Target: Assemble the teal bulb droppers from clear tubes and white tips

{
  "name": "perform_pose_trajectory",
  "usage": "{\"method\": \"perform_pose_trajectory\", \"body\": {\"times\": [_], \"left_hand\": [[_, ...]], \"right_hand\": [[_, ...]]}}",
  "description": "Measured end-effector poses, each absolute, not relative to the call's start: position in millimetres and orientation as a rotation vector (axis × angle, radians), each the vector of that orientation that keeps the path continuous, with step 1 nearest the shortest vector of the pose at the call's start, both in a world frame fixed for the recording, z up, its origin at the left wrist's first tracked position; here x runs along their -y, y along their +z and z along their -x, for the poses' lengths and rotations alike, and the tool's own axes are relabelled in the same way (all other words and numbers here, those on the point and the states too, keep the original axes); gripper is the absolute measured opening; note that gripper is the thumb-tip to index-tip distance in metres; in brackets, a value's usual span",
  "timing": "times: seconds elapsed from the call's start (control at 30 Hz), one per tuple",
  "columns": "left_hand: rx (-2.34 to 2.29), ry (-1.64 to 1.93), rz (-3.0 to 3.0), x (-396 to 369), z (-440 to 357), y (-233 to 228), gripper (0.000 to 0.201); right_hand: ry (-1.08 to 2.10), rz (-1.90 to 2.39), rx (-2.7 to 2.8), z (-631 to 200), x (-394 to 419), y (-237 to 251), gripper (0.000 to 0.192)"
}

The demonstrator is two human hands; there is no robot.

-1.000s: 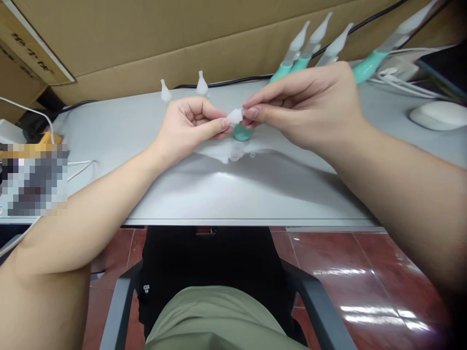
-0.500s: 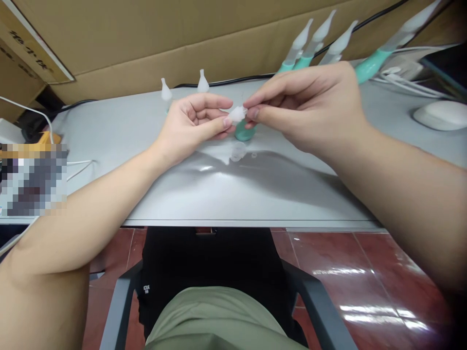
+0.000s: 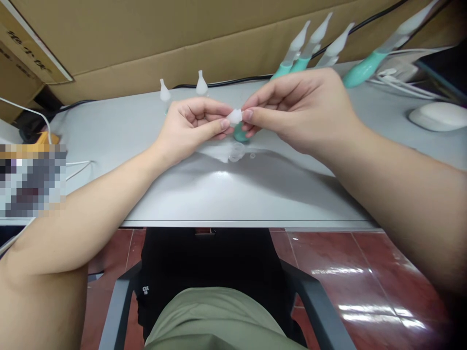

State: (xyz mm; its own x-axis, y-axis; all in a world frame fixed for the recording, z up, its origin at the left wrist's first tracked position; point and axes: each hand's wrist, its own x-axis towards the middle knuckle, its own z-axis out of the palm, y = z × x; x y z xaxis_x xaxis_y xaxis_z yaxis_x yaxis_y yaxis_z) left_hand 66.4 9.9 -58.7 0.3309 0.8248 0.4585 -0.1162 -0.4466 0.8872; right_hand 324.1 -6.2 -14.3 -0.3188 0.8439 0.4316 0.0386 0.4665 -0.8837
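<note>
Left hand point(image 3: 189, 124) and right hand point(image 3: 302, 114) pinch a small translucent cap point(image 3: 235, 116) between closed fingers above the table point(image 3: 219, 194); a slip could drop it.

The cardboard box point(image 3: 22, 53) bears dark print, too blurred to read.

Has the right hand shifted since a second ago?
Hardly. The right hand still pinches the small translucent cap with the left hand, in the same spot before the two loose caps.
</note>
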Motion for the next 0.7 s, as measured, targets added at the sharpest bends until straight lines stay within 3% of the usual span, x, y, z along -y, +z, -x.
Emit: {"method": "perform_pose_trajectory", "body": {"times": [0.7], "left_hand": [[-0.803, 1.336, -1.646, 3.2, -74.4, -51.2, 0.018]], "right_hand": [[0.697, 0.862, 1.923, -330.0, 12.2, -13.2, 0.028]]}}
